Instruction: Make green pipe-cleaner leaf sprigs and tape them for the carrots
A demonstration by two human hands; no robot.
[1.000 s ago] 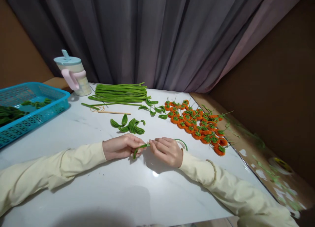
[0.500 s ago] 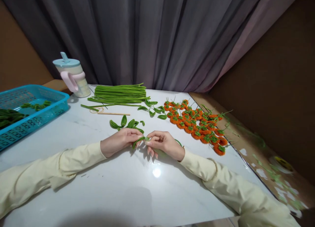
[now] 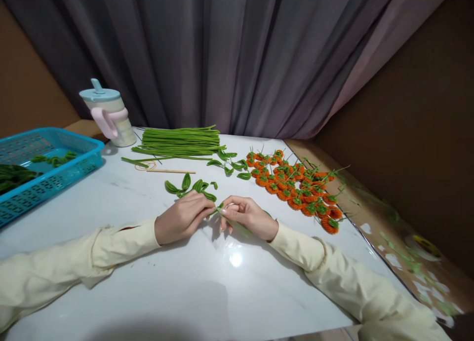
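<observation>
My left hand (image 3: pixel 185 215) and my right hand (image 3: pixel 250 216) meet over the middle of the white table, thumbs and fingertips pinched. Between them is a fuzzy green pipe cleaner (image 3: pixel 219 207), mostly hidden by the fingers. Part of a green strand also shows behind my right hand. Just beyond my left hand lie several leaves (image 3: pixel 186 181) bent from green pipe cleaner. A second group of such leaves (image 3: pixel 237 166) rests farther back, left of many orange fuzzy round pieces (image 3: pixel 296 183) with green tops and thin stems.
A bundle of straight green pipe cleaners (image 3: pixel 181 141) lies at the back, with a thin wooden stick (image 3: pixel 170 171) in front. At left are a blue plastic basket (image 3: pixel 83 146) holding green pieces and a lidded cup (image 3: pixel 111 116). A grey curtain (image 3: pixel 222 59) hangs behind.
My left hand has turned over, so its back now faces up and covers more of the pipe cleaner. My right hand has barely moved.
</observation>
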